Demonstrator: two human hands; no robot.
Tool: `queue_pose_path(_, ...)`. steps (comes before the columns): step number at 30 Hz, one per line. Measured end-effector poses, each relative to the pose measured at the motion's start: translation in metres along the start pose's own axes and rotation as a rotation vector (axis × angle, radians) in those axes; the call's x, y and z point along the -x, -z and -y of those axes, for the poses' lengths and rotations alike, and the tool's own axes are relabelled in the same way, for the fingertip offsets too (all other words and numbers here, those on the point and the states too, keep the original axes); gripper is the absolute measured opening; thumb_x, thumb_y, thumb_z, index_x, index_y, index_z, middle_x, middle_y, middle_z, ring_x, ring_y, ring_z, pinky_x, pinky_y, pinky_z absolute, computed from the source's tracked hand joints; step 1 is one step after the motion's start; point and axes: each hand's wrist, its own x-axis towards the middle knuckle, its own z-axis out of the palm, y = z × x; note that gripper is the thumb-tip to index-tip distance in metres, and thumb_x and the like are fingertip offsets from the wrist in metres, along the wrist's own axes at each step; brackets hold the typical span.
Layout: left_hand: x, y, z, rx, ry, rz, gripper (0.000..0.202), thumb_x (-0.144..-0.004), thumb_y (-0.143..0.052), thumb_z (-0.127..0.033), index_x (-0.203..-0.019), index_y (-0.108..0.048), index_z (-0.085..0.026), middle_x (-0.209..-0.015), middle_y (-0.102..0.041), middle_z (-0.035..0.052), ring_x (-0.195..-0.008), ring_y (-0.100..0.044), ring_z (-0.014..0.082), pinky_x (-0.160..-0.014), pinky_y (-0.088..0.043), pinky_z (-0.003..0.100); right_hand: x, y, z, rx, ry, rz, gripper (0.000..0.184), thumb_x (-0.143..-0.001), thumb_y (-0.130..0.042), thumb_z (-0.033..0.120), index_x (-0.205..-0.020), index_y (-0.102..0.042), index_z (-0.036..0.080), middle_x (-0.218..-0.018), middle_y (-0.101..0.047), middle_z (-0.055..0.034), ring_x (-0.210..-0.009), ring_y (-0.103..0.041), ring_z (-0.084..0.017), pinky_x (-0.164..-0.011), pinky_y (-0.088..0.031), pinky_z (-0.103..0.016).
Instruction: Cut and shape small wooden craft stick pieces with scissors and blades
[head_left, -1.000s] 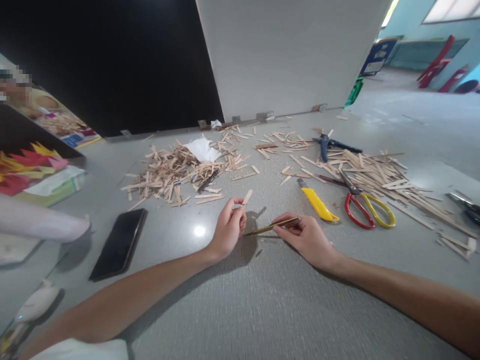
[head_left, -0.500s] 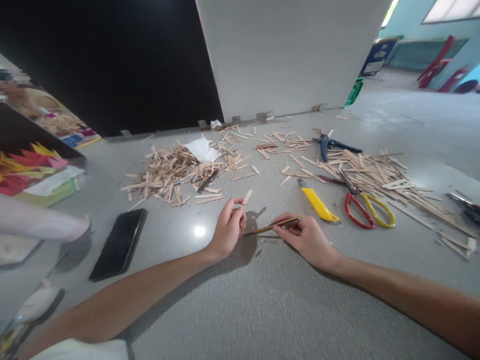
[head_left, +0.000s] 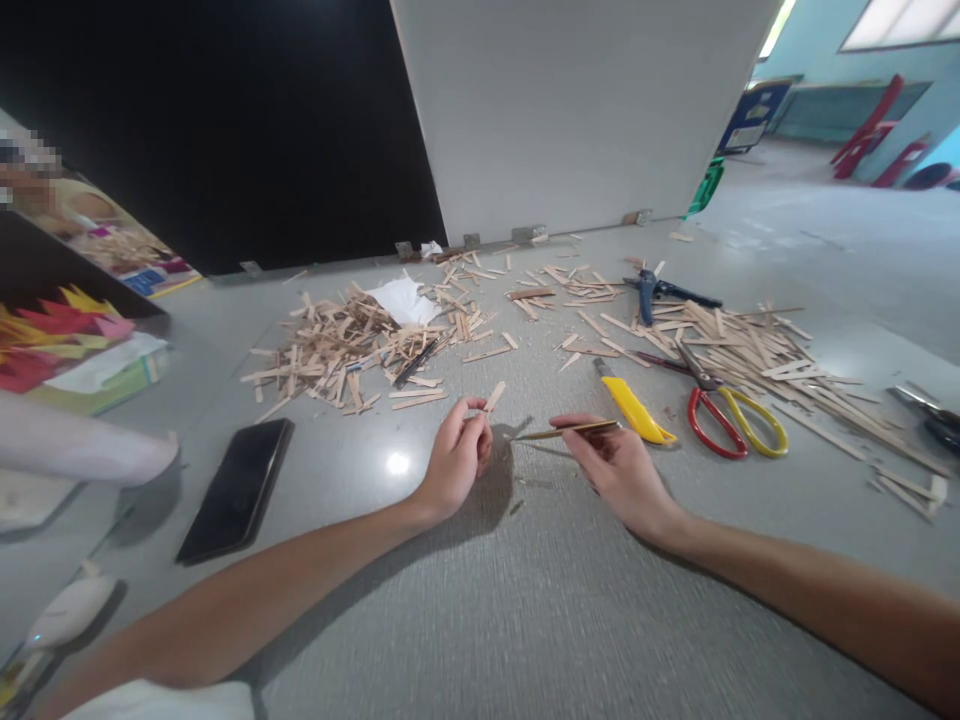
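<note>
My left hand [head_left: 459, 460] is closed, pinching a short flat wooden stick [head_left: 495, 397] whose tip points up and away. To its right, my right hand [head_left: 619, 475] grips a slim brass-coloured pointed tool [head_left: 551, 432] between thumb and fingers, point towards the left hand. A gap separates that point from the left hand; whether it is tweezers or a small blade I cannot make out. A yellow utility knife [head_left: 636, 408] lies just beyond the right hand. Beside the knife rest scissors [head_left: 718, 420] with one red and one yellow handle.
A heap of cut wooden sticks [head_left: 322, 345] lies at the left with white paper [head_left: 405, 298] on it. Longer strips [head_left: 765, 360] and blue-handled pliers [head_left: 660, 290] lie right. A black phone [head_left: 236, 490] is near my left forearm. Upright panels [head_left: 585, 120] border the far side.
My right hand has drawn the pointed tool back to the right and slightly up, away from the left hand. The left hand still holds its stick in nearly the same place.
</note>
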Motion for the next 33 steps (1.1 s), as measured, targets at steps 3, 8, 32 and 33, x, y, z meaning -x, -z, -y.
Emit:
queue_pose_path(3,-0.0002,0.0001,0.0002,0.002,-0.003,0.005,0.026,-0.085,-0.063,-0.047,-0.093,-0.053,-0.024,-0.054,-0.041,-0.0126,-0.04,-0.035,0.0094,-0.038,-0.026,0.019,-0.0002,0.0001,-0.0003,-0.019,-0.013,-0.001,0.046,-0.096,-0.063,0.057,-0.116,-0.077,0.017,-0.065,-0.055,0.0023,-0.049,-0.039,-0.012,-0.043,-0.03,-0.027)
queue_pose_path(8,0.0,0.0,0.0006,-0.006,-0.007,0.01,0.026,-0.083,-0.066,-0.045,-0.091,-0.056,-0.023,-0.053,-0.039,-0.0131,-0.04,-0.032,0.0086,-0.037,-0.026,0.019,-0.0002,-0.0007,-0.0005,-0.015,-0.017,0.025,0.041,-0.093,-0.067,0.053,-0.113,-0.077,0.019,-0.067,-0.059,0.0016,-0.05,-0.044,-0.013,-0.045,-0.032,-0.027)
queue_pose_path(32,0.0011,0.0005,-0.0022,-0.021,-0.003,0.026,0.023,-0.084,-0.066,-0.043,-0.091,-0.056,-0.023,-0.052,-0.042,-0.0121,-0.039,-0.036,0.009,-0.038,-0.028,0.019,-0.0003,0.0006,-0.0019,0.026,0.009,0.078,0.036,-0.095,-0.066,0.045,-0.114,-0.081,0.019,-0.067,-0.065,0.0,-0.057,-0.057,-0.016,-0.051,-0.045,-0.028)
queue_pose_path(33,0.0011,0.0003,-0.0024,-0.022,-0.003,0.026,0.023,-0.084,-0.066,-0.043,-0.091,-0.056,-0.023,-0.052,-0.042,-0.0122,-0.039,-0.036,0.0089,-0.038,-0.028,0.019,-0.0004,0.0006,-0.0017,0.028,0.01,0.079,0.035,-0.095,-0.065,0.045,-0.114,-0.08,0.019,-0.067,-0.065,0.0,-0.057,-0.057,-0.016,-0.051,-0.045,-0.028)
